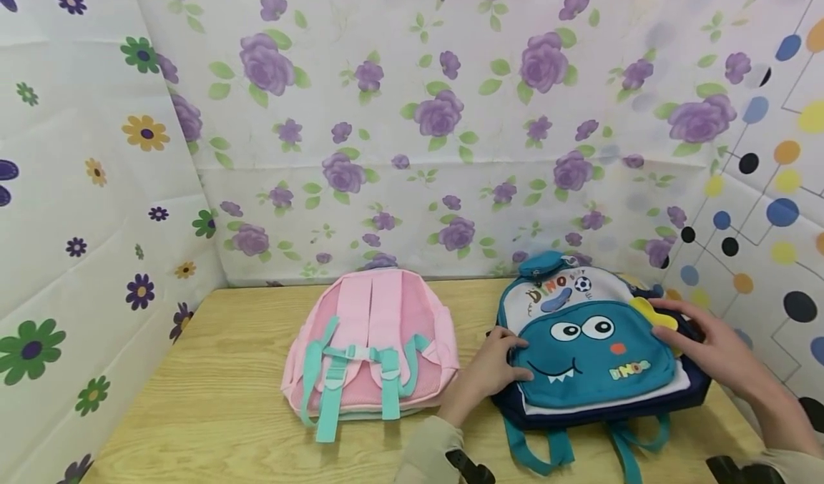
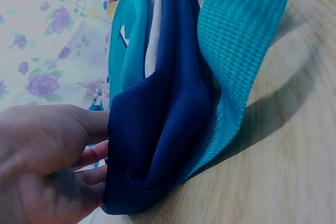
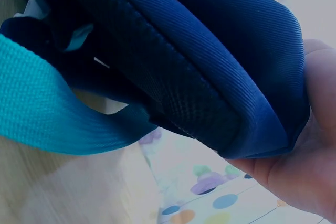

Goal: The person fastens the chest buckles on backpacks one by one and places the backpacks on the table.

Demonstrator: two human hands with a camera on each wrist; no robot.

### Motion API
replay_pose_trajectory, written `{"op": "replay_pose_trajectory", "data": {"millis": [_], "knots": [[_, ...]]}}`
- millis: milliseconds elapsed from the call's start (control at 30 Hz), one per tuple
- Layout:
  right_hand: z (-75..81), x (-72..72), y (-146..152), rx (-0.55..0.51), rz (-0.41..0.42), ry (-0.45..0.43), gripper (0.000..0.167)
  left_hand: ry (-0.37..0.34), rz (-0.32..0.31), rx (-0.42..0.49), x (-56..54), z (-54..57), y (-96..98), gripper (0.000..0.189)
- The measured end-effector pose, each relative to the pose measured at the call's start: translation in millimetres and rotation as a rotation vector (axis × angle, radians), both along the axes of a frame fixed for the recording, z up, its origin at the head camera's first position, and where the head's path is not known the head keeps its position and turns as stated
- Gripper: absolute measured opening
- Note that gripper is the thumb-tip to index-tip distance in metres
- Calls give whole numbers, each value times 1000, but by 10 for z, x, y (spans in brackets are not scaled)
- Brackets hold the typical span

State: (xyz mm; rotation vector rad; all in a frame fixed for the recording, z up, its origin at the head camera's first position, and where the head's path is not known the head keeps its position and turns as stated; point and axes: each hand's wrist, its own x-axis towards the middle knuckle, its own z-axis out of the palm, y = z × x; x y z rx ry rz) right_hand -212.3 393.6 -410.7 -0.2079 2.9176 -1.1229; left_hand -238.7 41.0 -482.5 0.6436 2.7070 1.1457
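Observation:
A teal, white and navy dinosaur backpack [image 1: 592, 377] lies front side up at the right of the table in the head view. My left hand [image 1: 491, 368] grips its left side, thumb on the front near the printed mouth. On the opposite side my right hand [image 1: 724, 344] holds the edge by the yellow spikes [image 1: 653, 314]. The left wrist view shows fingers against the navy side panel [image 2: 173, 108], a teal strap [image 2: 236, 56] beside it. In the right wrist view, the right palm lies at the bag's navy corner [image 3: 262, 114]; some fingertips are hidden behind it.
A pink backpack [image 1: 421, 319] lies to the left, its shoulder straps and turquoise webbing facing up. Beneath both bags is a wooden table [image 1: 212, 377]. Flower-printed sheets [image 1: 399, 112] stand behind and left, and a dotted sheet [image 1: 772, 184] borders the right.

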Motion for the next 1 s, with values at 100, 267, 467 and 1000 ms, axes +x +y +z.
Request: {"op": "replay_pose_trajectory", "data": {"millis": [100,267,467,1000], "knots": [[53,21,9,4,0,26,63,-9,1,19,-6,-11,34,51],[152,48,-14,25,-6,90,59,-3,0,38,-28,-28,88,50],[272,86,-83,48,-26,126,60,20,-17,51,-67,-43,161,50],[594,109,-267,120,53,242,56,15,1,140,-107,-188,292,44]]}}
